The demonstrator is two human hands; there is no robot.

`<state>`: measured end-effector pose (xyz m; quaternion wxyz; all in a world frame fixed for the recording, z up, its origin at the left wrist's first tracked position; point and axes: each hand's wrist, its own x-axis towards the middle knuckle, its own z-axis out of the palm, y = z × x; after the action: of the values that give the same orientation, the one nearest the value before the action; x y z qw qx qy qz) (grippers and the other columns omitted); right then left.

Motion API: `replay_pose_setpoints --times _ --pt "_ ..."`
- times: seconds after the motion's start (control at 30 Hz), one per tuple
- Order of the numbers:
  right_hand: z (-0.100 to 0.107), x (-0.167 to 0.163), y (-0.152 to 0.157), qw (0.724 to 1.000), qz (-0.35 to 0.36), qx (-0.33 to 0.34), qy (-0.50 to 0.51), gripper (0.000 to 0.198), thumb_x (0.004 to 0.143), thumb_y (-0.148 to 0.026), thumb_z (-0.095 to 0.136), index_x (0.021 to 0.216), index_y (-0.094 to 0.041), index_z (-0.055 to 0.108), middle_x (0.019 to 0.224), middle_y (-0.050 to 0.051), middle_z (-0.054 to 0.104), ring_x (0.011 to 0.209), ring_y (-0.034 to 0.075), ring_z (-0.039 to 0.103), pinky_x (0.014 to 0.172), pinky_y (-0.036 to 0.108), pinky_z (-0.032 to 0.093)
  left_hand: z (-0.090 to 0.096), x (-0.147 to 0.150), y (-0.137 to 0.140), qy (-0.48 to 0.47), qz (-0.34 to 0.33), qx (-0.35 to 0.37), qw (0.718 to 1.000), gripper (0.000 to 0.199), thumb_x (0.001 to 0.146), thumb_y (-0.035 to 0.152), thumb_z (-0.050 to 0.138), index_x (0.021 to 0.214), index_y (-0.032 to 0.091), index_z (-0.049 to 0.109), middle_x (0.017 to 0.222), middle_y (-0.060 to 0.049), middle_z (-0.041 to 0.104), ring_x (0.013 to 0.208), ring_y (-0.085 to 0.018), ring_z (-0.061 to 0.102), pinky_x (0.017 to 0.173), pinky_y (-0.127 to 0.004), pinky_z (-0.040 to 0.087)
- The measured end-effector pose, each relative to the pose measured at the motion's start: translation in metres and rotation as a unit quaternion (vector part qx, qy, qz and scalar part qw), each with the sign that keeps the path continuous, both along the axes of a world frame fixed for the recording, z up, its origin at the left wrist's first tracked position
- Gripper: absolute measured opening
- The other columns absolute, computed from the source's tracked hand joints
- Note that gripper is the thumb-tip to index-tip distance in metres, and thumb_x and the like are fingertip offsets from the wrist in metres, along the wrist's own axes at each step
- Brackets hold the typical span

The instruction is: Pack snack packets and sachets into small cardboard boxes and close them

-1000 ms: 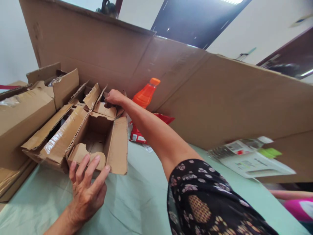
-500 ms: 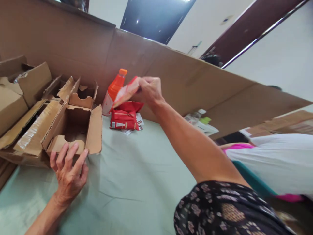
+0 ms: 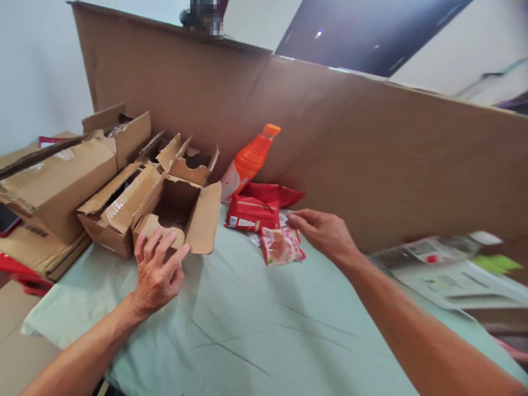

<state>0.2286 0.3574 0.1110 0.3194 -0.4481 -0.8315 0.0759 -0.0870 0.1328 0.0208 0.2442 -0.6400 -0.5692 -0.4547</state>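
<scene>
My left hand (image 3: 159,269) rests on the near side of an open cardboard box (image 3: 206,220), its fingers spread over the notched front flap. My right hand (image 3: 325,234) is at the right of a red packet (image 3: 253,212), thumb and forefinger close together beside a whitish piece; whether they grip it cannot be made out. Just below those fingertips, a small clear-and-red food packet (image 3: 282,246) lies on the cloth, against the red packet. Behind leans an orange bottle (image 3: 247,162) with an orange cap, tilted against the cardboard wall.
More open cardboard boxes (image 3: 78,179) crowd the left side. A tall cardboard wall (image 3: 350,143) runs along the back. On the right are a white tray-like item (image 3: 449,280) and a clear bottle (image 3: 445,247). Pale green cloth (image 3: 247,335) covers the table.
My right hand has come down with the small food packet, which now lies on the cloth by the red packet. My left hand stays on the box. The view has swung left.
</scene>
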Motion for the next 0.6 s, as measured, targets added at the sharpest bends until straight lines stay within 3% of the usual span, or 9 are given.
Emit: replay_pose_setpoints --times 0.1,0.2,0.3,0.4,0.5,0.6 --pt "0.030 -0.072 -0.027 0.998 0.045 -0.035 0.036 0.023 0.086 -0.051 0.059 0.080 -0.036 0.075 0.082 0.006 0.080 0.074 0.034 0.075 0.072 0.053 0.059 -0.001 0.003 -0.002 -0.006 0.002 0.001 1.000 0.043 0.087 0.011 0.063 0.127 0.027 0.067 0.133 -0.009 0.070 0.142 -0.028 0.053 0.125 -0.055 0.028" --pt "0.059 -0.161 -0.056 0.985 0.163 -0.048 0.015 0.027 0.093 -0.045 0.053 0.098 -0.035 0.078 0.103 0.003 0.081 0.096 0.030 0.076 0.087 0.048 0.060 0.003 0.003 -0.006 -0.027 0.005 0.035 0.999 0.042 0.089 0.010 0.060 0.129 0.022 0.063 0.141 -0.013 0.065 0.146 -0.029 0.050 0.124 -0.055 0.034" --pt "0.078 -0.245 -0.073 0.949 0.311 0.005 -0.046 0.033 0.100 -0.037 0.046 0.111 -0.032 0.077 0.121 0.003 0.077 0.120 0.025 0.068 0.107 0.043 0.049 0.012 -0.008 -0.011 -0.061 0.034 0.115 0.991 0.036 0.092 0.013 0.061 0.127 0.021 0.059 0.163 -0.010 0.046 0.150 -0.032 0.045 0.121 -0.058 0.040" --pt "0.086 -0.301 -0.076 0.899 0.414 0.031 -0.140 0.033 0.105 -0.036 0.044 0.116 -0.026 0.074 0.129 0.007 0.073 0.134 0.026 0.058 0.110 0.041 0.040 0.024 -0.030 -0.013 -0.115 0.092 0.169 0.975 0.038 0.099 0.025 0.061 0.136 0.021 0.052 0.172 -0.003 0.030 0.153 -0.035 0.037 0.120 -0.062 0.036" --pt "0.085 -0.320 -0.073 0.861 0.456 0.045 -0.220 0.040 0.109 -0.037 0.039 0.098 -0.020 0.073 0.110 0.009 0.076 0.114 0.025 0.065 0.098 0.038 0.040 0.029 -0.047 -0.012 -0.143 0.135 0.160 0.967 0.063 0.099 0.033 0.061 0.155 0.019 0.036 0.170 -0.011 0.033 0.154 -0.038 0.033 0.121 -0.066 0.031" --pt "0.082 -0.308 -0.070 0.873 0.432 0.060 -0.217 0.043 0.108 -0.034 0.041 0.083 -0.017 0.071 0.081 0.006 0.072 0.081 0.018 0.062 0.085 0.034 0.039 0.029 -0.052 -0.011 -0.139 0.150 0.135 0.970 0.078 0.091 0.036 0.066 0.158 0.015 0.033 0.156 -0.019 0.051 0.153 -0.037 0.037 0.124 -0.066 0.027"
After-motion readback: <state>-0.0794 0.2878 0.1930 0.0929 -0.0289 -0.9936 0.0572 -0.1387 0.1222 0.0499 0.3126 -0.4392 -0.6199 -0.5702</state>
